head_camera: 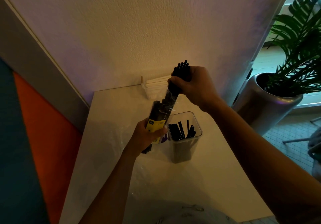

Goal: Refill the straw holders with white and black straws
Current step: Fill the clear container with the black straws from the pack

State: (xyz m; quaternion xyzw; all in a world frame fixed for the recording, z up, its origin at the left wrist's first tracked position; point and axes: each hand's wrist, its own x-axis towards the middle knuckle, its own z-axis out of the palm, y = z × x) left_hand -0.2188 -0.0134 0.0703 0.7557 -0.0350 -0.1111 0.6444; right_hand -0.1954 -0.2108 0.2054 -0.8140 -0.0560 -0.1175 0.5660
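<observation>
We note the left hand (147, 135) gripping the straw packet (160, 114) low to steady it, while the right hand (189, 83) clenches a bundle of black straws (180, 67) above the clear holder (185, 137) on the desk (199, 180).

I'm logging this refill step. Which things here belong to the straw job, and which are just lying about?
Job:
- black straws, gripped by right hand
- straw packet, held by left hand
- clear holder, partly filled with black straws
- white straws by the wall

Lying about:
- potted plant
- silver pot
</observation>
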